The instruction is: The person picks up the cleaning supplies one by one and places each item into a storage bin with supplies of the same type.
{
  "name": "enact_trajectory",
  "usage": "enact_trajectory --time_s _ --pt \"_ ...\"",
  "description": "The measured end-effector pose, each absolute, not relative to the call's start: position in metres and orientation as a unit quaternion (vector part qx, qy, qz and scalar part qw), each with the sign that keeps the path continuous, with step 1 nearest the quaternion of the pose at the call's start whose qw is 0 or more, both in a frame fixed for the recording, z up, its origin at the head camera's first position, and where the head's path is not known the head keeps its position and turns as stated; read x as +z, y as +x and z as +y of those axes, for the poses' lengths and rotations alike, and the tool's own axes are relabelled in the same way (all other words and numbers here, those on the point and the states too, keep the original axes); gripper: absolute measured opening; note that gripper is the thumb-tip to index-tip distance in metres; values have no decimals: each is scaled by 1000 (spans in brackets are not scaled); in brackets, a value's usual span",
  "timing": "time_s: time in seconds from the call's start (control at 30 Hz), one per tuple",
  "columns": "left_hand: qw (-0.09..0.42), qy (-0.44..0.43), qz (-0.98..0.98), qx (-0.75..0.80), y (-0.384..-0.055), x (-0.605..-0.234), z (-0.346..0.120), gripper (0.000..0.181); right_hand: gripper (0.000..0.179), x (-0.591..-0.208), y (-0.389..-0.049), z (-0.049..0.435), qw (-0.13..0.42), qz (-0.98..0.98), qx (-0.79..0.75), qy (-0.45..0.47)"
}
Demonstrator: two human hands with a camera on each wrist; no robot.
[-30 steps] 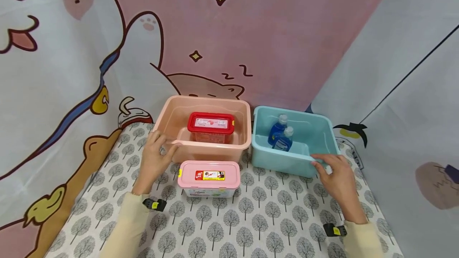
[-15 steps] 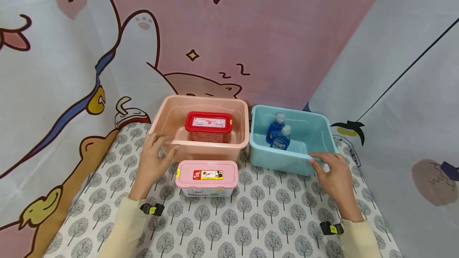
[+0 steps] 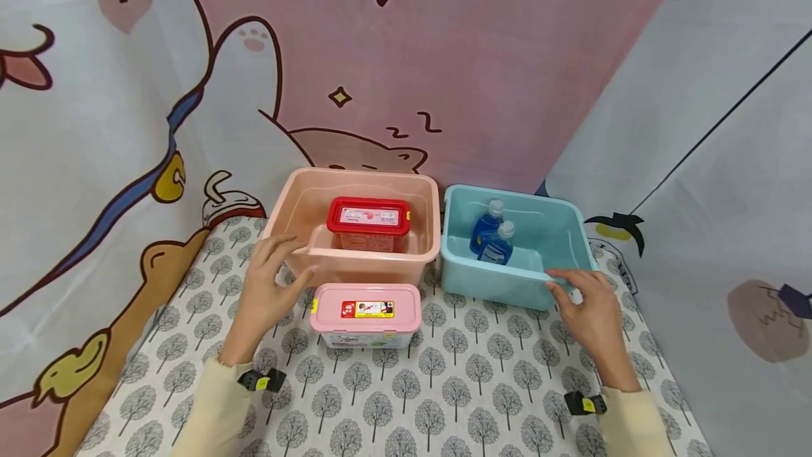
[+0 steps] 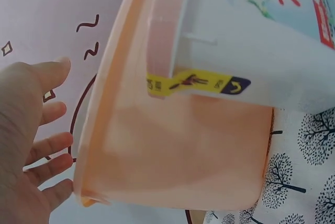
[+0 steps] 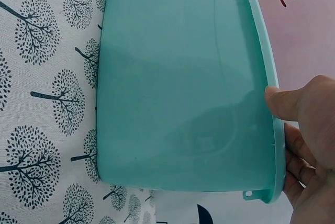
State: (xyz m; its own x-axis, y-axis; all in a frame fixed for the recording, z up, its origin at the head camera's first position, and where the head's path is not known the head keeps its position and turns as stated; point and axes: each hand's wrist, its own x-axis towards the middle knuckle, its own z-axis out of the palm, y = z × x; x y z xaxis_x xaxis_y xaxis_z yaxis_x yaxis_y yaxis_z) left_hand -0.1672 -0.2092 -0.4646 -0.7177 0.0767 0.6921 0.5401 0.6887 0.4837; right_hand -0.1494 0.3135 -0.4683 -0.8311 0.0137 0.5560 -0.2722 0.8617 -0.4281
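My left hand [image 3: 263,288] hovers at the front left corner of a peach plastic bin [image 3: 361,270], fingers spread. In the left wrist view its thumb stands off the rim and its little finger lies right by the corner. Inside the bin is a red-lidded box [image 3: 370,217]. A pink-lidded box [image 3: 368,309] stands before the bin on the cloth. My right hand [image 3: 593,309] pinches the front rim of a teal bin [image 5: 183,88], thumb outside and fingers over the inner side. Two blue bottles [image 3: 496,252] with clear caps lean at the teal bin's left.
A white cloth printed with grey trees [image 3: 431,400] covers the table. Behind the bins hangs a pink cartoon curtain [image 3: 495,55], with pale fabric at both sides. The two bins stand side by side, nearly touching.
My left hand has loosened from the peach bin's rim and drawn slightly back, thumb and fingers wider apart. The right hand keeps its pinch. The head view has shifted a little.
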Motion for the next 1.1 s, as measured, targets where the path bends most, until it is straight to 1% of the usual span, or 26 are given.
enact_trajectory --time_s 0.13,0.37,0.73,0.87,1.1 --pt "323 -173 -858 -360 -161 -463 -209 50 25 -469 -149 313 285 -922 253 69" --pt "305 -136 -860 -387 -149 -463 -208 62 25 -470 -150 313 285 -921 256 67" --pt "303 -122 -846 -422 -138 -477 -206 62 25 -472 -150 313 288 -920 257 64" --pt "276 -120 -846 -440 -135 -482 -205 61 25 -472 -149 312 282 -922 259 57" --pt "188 -97 -834 -510 -133 -493 -202 54 24 -471 -148 311 280 -922 262 54"
